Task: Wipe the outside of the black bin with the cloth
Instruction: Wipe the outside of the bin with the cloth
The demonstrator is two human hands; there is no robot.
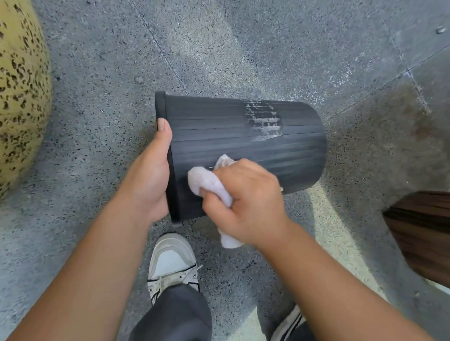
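The black ribbed bin [243, 133] is held on its side above the floor, rim to the left and base to the right. A whitish patch of residue marks its upper wall near the base. My left hand [149, 173] grips the rim, thumb on the outside and fingers hidden inside the opening. My right hand [248, 200] grips a bunched white cloth [206, 181] and presses it against the bin's near side, close to the rim. A tail of the cloth hangs below my palm.
Grey speckled floor [239, 40] lies all around. A large yellow dark-spotted rounded object [12, 97] stands at the left. A dark wooden piece of furniture [433, 236] is at the right. My white shoes [171, 263] are directly under the bin.
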